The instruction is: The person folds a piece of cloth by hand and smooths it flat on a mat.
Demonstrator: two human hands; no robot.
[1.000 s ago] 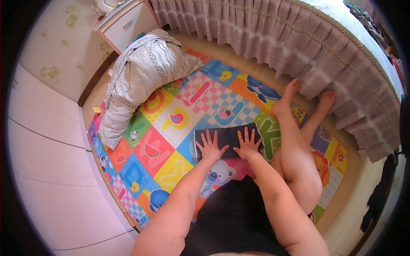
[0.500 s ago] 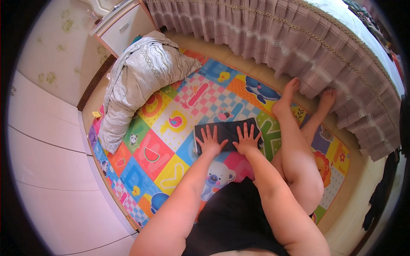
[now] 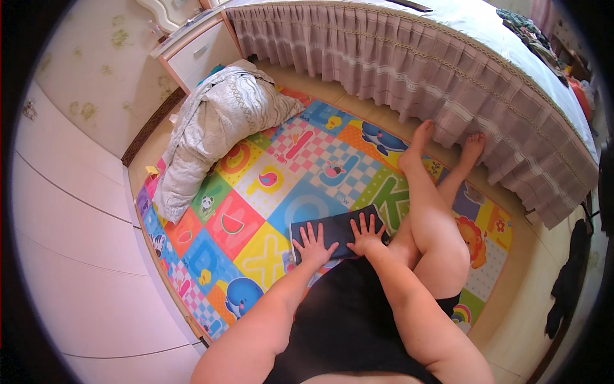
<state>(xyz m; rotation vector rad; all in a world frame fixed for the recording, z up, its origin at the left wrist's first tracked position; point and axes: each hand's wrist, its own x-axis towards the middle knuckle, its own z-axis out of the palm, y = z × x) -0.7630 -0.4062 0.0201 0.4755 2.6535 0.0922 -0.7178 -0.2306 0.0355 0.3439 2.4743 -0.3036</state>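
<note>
A dark grey folded cloth, roughly rectangular with a thin pale edge on its left side, lies flat on the colourful play mat just in front of my body. Spread fingers of my left hand rest on its left part. On its right part lies my right hand, palm down with fingers apart. Both hands press on the cloth from above without gripping it. What kind of garment or cloth it is cannot be made out.
A bunched pale grey quilt lies at the mat's far left, beside a white nightstand. A bed with a pleated skirt stands along the far side. White cabinet doors line the left. My bare legs stretch out at right.
The folded cloth has slid toward my body under both hands, now covering most of the printed bear and baring a blue square beyond it. My view has tilted up slightly.
</note>
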